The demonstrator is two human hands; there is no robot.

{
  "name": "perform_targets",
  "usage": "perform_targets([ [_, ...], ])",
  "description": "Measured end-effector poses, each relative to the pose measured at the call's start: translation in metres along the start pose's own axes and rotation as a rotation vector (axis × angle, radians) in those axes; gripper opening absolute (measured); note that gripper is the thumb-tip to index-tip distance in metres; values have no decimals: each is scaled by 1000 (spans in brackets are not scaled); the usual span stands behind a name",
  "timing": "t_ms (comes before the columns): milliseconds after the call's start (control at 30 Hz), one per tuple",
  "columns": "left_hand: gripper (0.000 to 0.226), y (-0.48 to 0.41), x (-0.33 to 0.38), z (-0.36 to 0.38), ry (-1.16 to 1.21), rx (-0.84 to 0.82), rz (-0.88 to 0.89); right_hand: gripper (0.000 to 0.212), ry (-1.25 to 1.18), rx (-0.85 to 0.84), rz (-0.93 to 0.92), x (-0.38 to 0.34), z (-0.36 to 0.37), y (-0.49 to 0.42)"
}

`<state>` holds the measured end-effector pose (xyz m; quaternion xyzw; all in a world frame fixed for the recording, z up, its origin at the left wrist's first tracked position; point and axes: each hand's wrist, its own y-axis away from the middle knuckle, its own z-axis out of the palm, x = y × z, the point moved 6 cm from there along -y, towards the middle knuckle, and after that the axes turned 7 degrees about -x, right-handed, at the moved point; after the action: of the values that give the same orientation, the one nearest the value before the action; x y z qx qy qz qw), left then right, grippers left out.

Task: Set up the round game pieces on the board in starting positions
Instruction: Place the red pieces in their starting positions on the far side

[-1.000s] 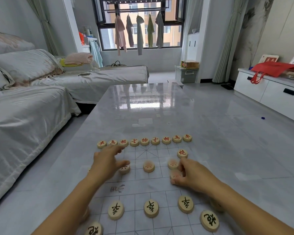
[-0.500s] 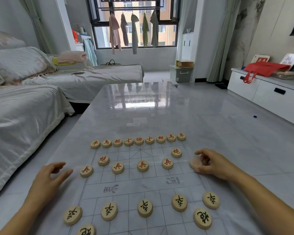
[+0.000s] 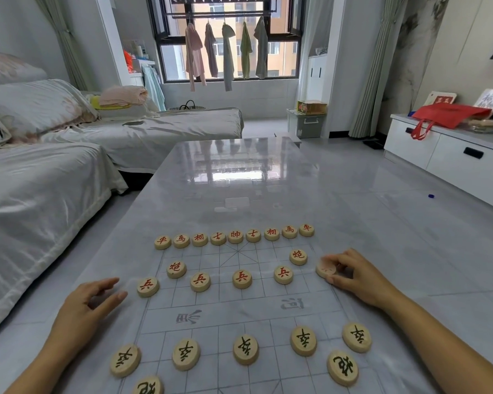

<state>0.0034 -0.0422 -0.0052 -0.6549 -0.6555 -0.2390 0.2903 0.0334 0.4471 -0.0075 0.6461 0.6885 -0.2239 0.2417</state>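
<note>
A translucent gridded board sheet (image 3: pixel 268 305) lies on the grey table. Round wooden pieces with red characters form the far row (image 3: pixel 235 236), with two cannons and several soldiers in front of it. Black-lettered pieces (image 3: pixel 245 349) line the near side. My right hand (image 3: pixel 356 275) pinches a red soldier piece (image 3: pixel 326 269) at the board's right edge, level with the soldier row. My left hand (image 3: pixel 88 305) hovers open, fingers relaxed, just left of the leftmost red soldier (image 3: pixel 147 286), not touching it.
The glossy grey table (image 3: pixel 239 177) stretches far ahead. A covered sofa (image 3: pixel 40 180) runs along the left. A white cabinet (image 3: pixel 453 157) with a red bag (image 3: pixel 450 115) stands at right. A storage box (image 3: pixel 308 123) sits near the window.
My left hand let go of the leftmost soldier and drew back to the left. My right hand slid a red soldier rightward to the board's right edge and still holds it.
</note>
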Motion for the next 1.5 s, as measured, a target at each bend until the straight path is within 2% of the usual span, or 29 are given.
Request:
perform_targets([
  [133,51,-3,0,4,-112,-54,-21,46,-10,-15,4,1,0,-1],
  [267,56,-4,-1,4,-160,-40,-24,53,-58,24,23,3,-1,0],
  [400,60,-5,1,5,-198,-43,-7,41,-51,72,16,2,0,0],
  [1067,67,-8,3,12,-336,-103,25,38,-11,115,7,-4,0,4],
  [1300,97,-5,0,13,-346,-100,48,37,17,125,-13,0,2,6],
  [1500,85,-7,-1,14,-369,-101,56,36,35,127,-26,1,2,5],
])
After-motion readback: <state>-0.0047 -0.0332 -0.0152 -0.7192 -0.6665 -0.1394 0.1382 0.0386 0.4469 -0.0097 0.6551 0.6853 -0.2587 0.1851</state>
